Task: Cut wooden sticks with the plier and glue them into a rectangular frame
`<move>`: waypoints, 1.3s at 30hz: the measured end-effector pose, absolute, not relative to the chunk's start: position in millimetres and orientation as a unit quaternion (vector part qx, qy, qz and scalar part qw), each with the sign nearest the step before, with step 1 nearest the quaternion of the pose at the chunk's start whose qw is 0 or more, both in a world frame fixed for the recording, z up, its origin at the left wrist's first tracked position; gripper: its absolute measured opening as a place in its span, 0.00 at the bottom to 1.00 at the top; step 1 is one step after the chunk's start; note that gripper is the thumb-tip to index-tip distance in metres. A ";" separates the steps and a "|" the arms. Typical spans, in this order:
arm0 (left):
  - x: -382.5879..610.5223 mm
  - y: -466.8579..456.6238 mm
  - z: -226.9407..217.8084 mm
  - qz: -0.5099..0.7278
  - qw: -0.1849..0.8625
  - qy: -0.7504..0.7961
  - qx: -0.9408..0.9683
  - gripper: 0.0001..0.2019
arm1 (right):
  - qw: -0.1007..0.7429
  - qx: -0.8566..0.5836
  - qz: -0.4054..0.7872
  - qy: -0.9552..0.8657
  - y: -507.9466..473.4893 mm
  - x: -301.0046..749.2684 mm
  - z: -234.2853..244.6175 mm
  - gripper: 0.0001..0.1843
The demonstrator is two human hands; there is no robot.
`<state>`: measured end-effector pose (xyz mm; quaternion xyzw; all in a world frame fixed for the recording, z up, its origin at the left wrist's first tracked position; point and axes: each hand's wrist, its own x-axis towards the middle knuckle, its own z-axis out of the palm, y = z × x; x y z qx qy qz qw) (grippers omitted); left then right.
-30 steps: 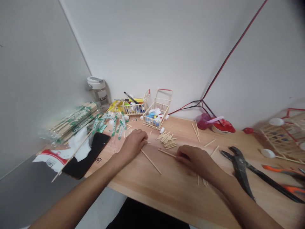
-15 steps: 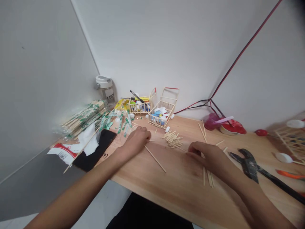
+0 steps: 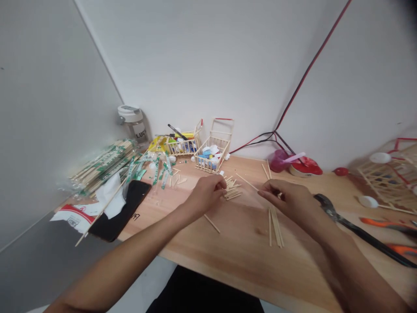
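My right hand (image 3: 289, 200) pinches one end of a thin wooden stick (image 3: 246, 181) that slants up to the left, lifted off the wooden table (image 3: 241, 256). My left hand (image 3: 206, 196) is curled, fingertips at a small pile of short cut sticks (image 3: 232, 191); whether it holds one I cannot make out. A longer stick (image 3: 211, 223) lies just below the left wrist. Several sticks (image 3: 275, 221) lie side by side under my right hand.
Black pliers (image 3: 355, 230) and orange-handled tools (image 3: 391, 224) lie to the right. Two small stick baskets (image 3: 213, 150) with bottle caps stand at the back wall. Wrapped chopsticks (image 3: 100, 167), a black phone (image 3: 122, 211) and a jar (image 3: 133, 124) sit left. A stick frame (image 3: 387, 174) stands far right.
My right hand lifted a stick off the table and now holds it in the air. My left hand moved right from the long stick to the pile of short pieces.
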<state>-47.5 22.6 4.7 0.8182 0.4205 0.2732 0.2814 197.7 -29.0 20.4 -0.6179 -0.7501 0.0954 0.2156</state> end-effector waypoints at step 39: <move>-53.8 -1.2 7.5 0.196 -0.071 0.205 0.956 0.06 | 0.218 -0.629 0.194 -0.720 -67.2 178.9 32.3 0.17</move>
